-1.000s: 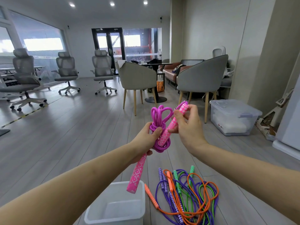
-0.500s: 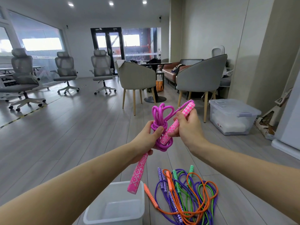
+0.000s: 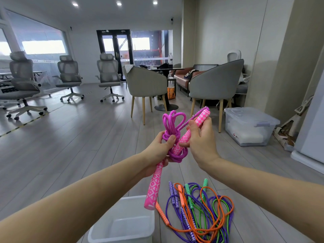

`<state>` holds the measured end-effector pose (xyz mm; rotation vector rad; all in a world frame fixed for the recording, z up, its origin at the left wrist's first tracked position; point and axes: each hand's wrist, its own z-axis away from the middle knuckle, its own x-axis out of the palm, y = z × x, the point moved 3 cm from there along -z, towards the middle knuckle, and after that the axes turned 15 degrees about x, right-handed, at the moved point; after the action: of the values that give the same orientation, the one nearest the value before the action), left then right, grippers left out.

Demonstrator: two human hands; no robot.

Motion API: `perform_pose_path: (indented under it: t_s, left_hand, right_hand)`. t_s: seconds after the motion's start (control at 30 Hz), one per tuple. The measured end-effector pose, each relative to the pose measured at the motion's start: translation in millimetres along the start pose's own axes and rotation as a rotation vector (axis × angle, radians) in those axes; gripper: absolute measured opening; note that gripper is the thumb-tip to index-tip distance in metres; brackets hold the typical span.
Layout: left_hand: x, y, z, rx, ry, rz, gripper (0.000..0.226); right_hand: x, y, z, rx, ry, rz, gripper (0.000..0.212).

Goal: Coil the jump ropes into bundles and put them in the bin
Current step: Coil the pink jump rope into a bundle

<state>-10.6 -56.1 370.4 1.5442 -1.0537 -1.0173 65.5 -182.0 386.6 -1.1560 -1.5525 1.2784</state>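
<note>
At the centre of the frame the left hand (image 3: 158, 151) grips the coiled pink jump rope (image 3: 172, 130) at its wrapped waist, thumb pressed over the turns, with the lower pink handle (image 3: 154, 188) hanging down toward the bin. The right hand (image 3: 201, 135) pinches the upper pink handle (image 3: 192, 132). Compared with a second ago, that handle has slid further up and to the right, so its tip now stands well clear of the loops and the short length of cord at its end is drawn taut. The wraps around the bundle look tighter than before. This suggests the person is cinching the last turn, so the first bundle is nearly finished but not yet secured.

The white bin (image 3: 126, 225) sits on the floor at the lower centre of the frame, with nothing visible inside it. Just to its right lies the tangled pile of orange, purple and green ropes (image 3: 201, 213), still loose, so most of the task remains.
</note>
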Motion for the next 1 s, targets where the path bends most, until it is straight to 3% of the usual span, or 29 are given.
perform_pose_path:
  t_s: [0.27, 0.43, 0.57, 0.83, 1.0]
  left_hand:
    - [-5, -2, -3, -0.026, -0.012, -0.009, 0.036]
    - [-14, -8, -3, 0.021, -0.011, -0.151, 0.036]
    - [-24, -12, -2, 0.083, 0.016, -0.287, 0.037]
    - [-27, -11, -5, 0.073, -0.041, -0.270, 0.043]
    - [-23, -6, -7, 0.083, -0.025, -0.177, 0.038]
  right_hand:
    - [3, 2, 1, -0.070, -0.102, 0.022, 0.040]
    - [5, 3, 2, 0.005, -0.199, 0.039, 0.027]
    - [1, -5, -8, 0.037, -0.227, 0.208, 0.007]
    - [2, -2, -3, 0.118, -0.174, -0.070, 0.015]
    - [2, -3, -1, 0.088, -0.138, -0.104, 0.020]
